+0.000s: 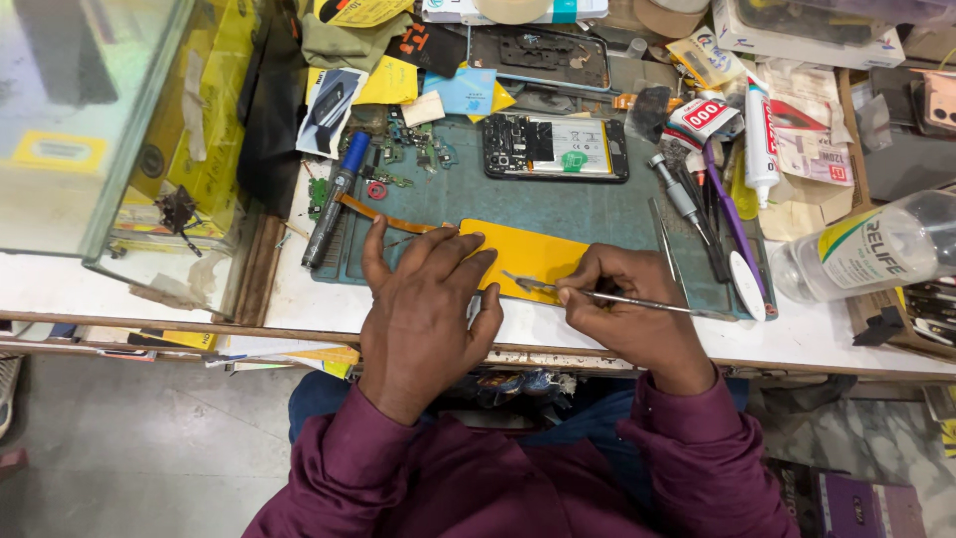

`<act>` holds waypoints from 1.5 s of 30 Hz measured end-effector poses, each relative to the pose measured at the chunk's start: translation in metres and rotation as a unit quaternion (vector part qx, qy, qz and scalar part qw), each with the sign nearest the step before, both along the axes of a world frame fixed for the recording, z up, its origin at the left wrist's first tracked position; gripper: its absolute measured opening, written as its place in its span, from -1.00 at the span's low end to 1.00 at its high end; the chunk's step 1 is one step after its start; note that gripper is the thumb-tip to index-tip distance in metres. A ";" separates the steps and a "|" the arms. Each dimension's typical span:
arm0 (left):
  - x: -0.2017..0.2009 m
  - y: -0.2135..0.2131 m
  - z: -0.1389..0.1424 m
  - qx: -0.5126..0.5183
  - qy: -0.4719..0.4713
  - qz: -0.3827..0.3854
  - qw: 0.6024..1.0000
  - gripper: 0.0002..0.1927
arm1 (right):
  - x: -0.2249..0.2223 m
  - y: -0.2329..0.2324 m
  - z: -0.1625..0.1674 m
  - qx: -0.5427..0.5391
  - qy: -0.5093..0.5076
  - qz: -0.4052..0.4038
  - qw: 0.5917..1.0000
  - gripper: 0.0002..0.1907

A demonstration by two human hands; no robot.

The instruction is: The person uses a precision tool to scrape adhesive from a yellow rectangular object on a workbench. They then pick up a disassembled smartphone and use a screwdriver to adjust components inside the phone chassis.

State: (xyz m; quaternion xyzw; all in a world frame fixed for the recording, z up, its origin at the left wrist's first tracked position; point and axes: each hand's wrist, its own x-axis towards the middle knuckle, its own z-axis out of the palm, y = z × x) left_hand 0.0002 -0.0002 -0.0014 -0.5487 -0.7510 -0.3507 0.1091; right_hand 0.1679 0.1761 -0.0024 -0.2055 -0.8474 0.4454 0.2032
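From the head camera, the person sat at a cluttered workbench (299, 299), both arms in maroon sleeves reaching onto a blue-green work mat (597, 224). The left hand (423, 299) lay flat and open, fingers spread, pressing down on the near left part of a yellow sheet (528, 254) that rested on the mat. An orange ribbon strip (383, 214) ran from under that hand's fingertips away to the left.

The right hand (622, 304) was closed around thin metal tweezers (597, 294), held like a pen; the tips pointed left and touched the sheet's near edge, between the two hands.

Beyond the hands, at the far side of the mat, lay an opened phone (556, 147) with its insides showing. Just beyond the left hand's fingers and to their left, a blue-capped tool (334, 199) lay slantwise along the mat's edge, with small circuit parts (413, 149) near it. To the right of the right hand lay screwdrivers (687, 204), a purple-handled tool (732, 224) and a white glue tube (760, 134); farther right a clear plastic bottle (866, 249) lay on its side.
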 end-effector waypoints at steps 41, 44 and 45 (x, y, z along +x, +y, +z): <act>0.001 0.001 -0.001 0.001 0.004 0.001 1.000 -0.70 | 0.001 -0.001 -0.004 -0.057 0.004 0.004 0.998 -0.87; 0.000 0.000 -0.001 0.001 0.005 0.001 1.000 -0.70 | 0.001 0.000 -0.006 -0.072 0.008 0.012 0.997 -0.88; 0.000 0.000 -0.001 0.001 0.005 0.000 1.000 -0.70 | 0.001 0.000 -0.006 -0.075 0.014 0.017 0.997 -0.88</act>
